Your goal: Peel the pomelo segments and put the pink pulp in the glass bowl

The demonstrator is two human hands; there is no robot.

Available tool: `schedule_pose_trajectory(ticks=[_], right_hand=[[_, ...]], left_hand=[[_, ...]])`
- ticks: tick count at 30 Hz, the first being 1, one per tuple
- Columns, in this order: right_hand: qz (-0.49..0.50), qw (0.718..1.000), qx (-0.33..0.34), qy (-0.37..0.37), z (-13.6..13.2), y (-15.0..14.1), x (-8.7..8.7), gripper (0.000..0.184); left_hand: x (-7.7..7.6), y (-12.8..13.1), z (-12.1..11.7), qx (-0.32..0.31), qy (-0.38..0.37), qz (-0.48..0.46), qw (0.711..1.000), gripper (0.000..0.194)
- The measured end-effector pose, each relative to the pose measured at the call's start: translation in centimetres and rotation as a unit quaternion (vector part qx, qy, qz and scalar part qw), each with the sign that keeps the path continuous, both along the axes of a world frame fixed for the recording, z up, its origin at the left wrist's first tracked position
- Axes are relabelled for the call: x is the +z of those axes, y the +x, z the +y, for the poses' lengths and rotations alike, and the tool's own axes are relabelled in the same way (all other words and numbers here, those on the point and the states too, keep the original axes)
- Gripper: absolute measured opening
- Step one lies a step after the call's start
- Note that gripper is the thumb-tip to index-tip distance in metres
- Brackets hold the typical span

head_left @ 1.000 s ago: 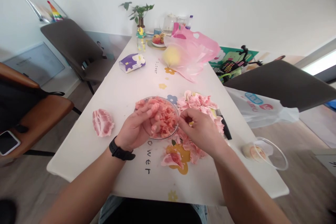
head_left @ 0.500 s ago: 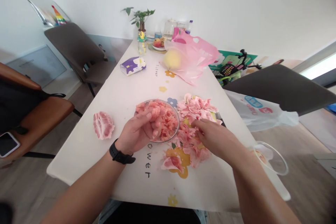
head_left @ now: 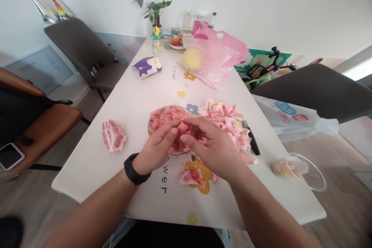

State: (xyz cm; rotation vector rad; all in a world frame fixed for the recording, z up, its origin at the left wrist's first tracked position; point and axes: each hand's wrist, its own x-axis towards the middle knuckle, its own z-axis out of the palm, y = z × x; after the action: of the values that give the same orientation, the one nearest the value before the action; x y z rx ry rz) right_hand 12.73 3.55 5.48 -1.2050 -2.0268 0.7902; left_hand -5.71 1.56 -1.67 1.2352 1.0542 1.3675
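Observation:
My left hand (head_left: 157, 147), with a black watch (head_left: 136, 169) on its wrist, is closed on a piece of pink pomelo flesh (head_left: 182, 128). Fingers of my right hand (head_left: 215, 147) meet it from the other side and pinch the same piece. Both hands are over a plate (head_left: 149, 126) heaped with peeled pomelo pulp (head_left: 165, 114), partly covering it. Right of the plate lies a pile of pale pink membrane scraps (head_left: 222, 114). A loose scrap (head_left: 193, 178) lies nearer me. On the left sits a larger unpeeled pomelo chunk (head_left: 113, 135).
A black-handled knife (head_left: 252, 139) lies beside the scraps. Farther back are a purple tissue pack (head_left: 147, 67), a pink plastic bag (head_left: 221, 54) with a yellow pomelo (head_left: 192, 59), and a potted plant (head_left: 157, 11). A clear round container (head_left: 308, 172) is at the right edge.
My right hand has moved left from the scrap pile to my left hand, over the plate. It now grips the pomelo piece too. The knife handle shows more.

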Motion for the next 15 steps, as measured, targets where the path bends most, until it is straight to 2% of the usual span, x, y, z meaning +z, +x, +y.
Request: schedule_pose_trajectory(ticks=[3, 8, 12, 15], right_hand=[[0.029, 0.999, -0.032, -0.015, 0.0, -0.7, -0.5, 0.021], [0.082, 0.991, -0.049, -0.094, -0.2, -0.9, -1.5, 0.020], [0.122, 0.985, -0.044, -0.113, -0.2, -1.1, -1.9, 0.019], [0.122, 0.987, -0.040, -0.099, 0.1, -1.3, -2.0, 0.017]], left_hand=[[-0.3, 0.3, -0.2, 0.007, 0.048, 0.068, 0.997, 0.040], [0.6, 0.7, -0.6, 0.011, 0.077, 0.166, 0.983, 0.029], [0.8, 0.6, -0.5, 0.014, 0.105, 0.196, 0.975, 0.019], [0.6, 0.4, -0.2, 0.045, 0.105, 0.166, 0.979, 0.017]])
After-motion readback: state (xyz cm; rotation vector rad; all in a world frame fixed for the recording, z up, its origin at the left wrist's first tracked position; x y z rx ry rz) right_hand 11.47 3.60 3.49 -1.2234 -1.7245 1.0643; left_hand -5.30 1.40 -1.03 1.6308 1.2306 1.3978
